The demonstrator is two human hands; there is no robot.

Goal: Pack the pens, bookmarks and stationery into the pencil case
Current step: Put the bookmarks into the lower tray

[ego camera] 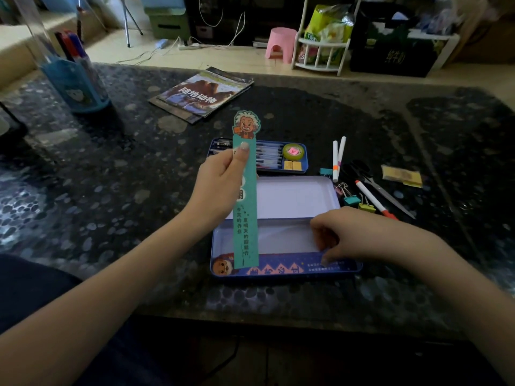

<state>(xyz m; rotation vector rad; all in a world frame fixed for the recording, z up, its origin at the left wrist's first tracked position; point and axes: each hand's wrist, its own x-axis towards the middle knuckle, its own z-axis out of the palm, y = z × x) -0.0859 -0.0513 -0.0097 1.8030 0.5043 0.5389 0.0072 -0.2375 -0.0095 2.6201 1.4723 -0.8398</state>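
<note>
From my remote feed: both forearms are bare from the near frame edge to the wrists, no sleeves in view. No watch, bracelet or ring that I can make out. Left grip (pixel 223 179): thumbnail looks longish, pale and glossy, catching light. Right grip (pixel 351 232): nails hidden from me, knuckles toward camera. Near left, a patch of dark navy clothing, probably lap or leg; fabric detail too dim to tell.
</note>
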